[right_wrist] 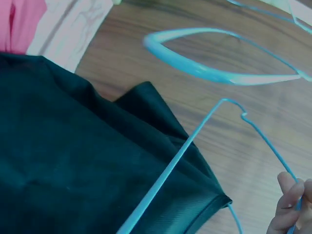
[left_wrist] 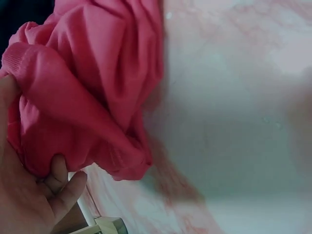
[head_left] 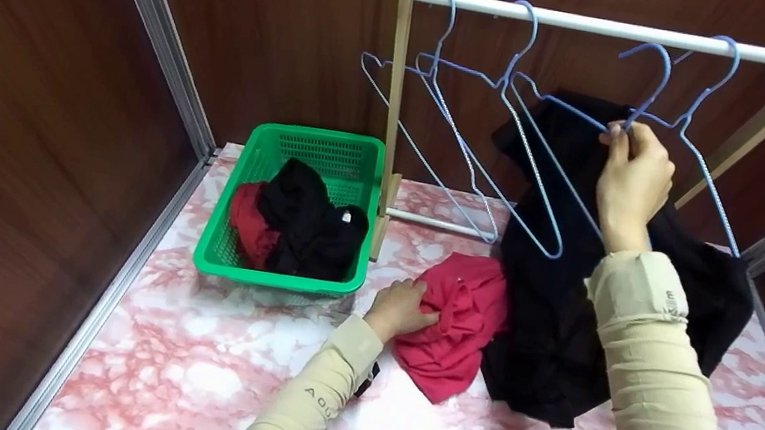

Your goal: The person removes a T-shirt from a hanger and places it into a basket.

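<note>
Up by the rail, a blue wire hanger (right_wrist: 168,169) is pinched below its hook by the fingers of the right hand (head_left: 634,180); the hook is held free, just below the white rail (head_left: 608,27). One bare shoulder of this hanger is seen in front of a black garment (head_left: 547,331), whose upper part is raised while its lower part is spread over the marbled desk (head_left: 207,371). How far the garment is fitted onto the hanger cannot be told, since the far side is hidden by the hand and forearm.

Beside it, a crumpled pinkish-red garment (head_left: 454,317) is gripped at its left edge between the thumb and fingers of the left hand (head_left: 402,310). It is laid on the desk against the black cloth, and a ribbed edge is shown in the left wrist view.

Three more blue hangers (head_left: 533,31) are hooked over the rail, which is carried by wooden posts (head_left: 390,110). Just left of the rack, a green plastic basket (head_left: 278,280) is set, in which black clothes (head_left: 307,211) and a red cloth (head_left: 252,226) are bundled. Both forearms are covered by pale yellow sleeves (head_left: 635,351).
</note>
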{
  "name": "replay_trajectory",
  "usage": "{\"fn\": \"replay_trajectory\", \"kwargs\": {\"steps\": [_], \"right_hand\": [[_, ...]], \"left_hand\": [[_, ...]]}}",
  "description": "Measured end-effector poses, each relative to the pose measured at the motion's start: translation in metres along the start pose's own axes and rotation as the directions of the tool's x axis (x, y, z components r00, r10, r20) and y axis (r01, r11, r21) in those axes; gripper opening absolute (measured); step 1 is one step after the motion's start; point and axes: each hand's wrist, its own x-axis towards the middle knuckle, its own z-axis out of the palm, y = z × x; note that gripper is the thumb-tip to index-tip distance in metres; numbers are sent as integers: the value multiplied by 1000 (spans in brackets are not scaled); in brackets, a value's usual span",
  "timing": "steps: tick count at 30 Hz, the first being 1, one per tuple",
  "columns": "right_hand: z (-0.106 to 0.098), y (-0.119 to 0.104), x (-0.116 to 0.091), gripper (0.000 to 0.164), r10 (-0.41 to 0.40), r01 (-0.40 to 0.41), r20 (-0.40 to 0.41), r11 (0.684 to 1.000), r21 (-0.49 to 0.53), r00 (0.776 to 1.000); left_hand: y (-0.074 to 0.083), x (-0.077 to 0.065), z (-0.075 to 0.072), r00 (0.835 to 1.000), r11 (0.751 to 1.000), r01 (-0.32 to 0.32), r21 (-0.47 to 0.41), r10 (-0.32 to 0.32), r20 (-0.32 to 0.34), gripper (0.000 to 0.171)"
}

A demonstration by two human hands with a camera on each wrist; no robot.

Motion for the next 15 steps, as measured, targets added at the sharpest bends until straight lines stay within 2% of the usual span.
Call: {"fn": "replay_trajectory", "kwargs": {"steps": [3,8,12,15], "right_hand": [[-2,-4,2,30,-5,5,6,1000,-20,1000],[-3,-11,6,29,-42,42,-19,999,-3,999],[-2,-19,8,28,-56,57,-50,998,25,997],[-1,-22,9,28,-71,73,-55,997,31,996]], "left_hand": [[1,-1,3,1000,998,-9,62,10,-17,59],[1,-1,11,994,991,-22,133,36,-105,60],[0,-1,18,987,994,-49,96,62,-147,71],[1,-2,22,990,996,-78,36,82,-112,82]]}}
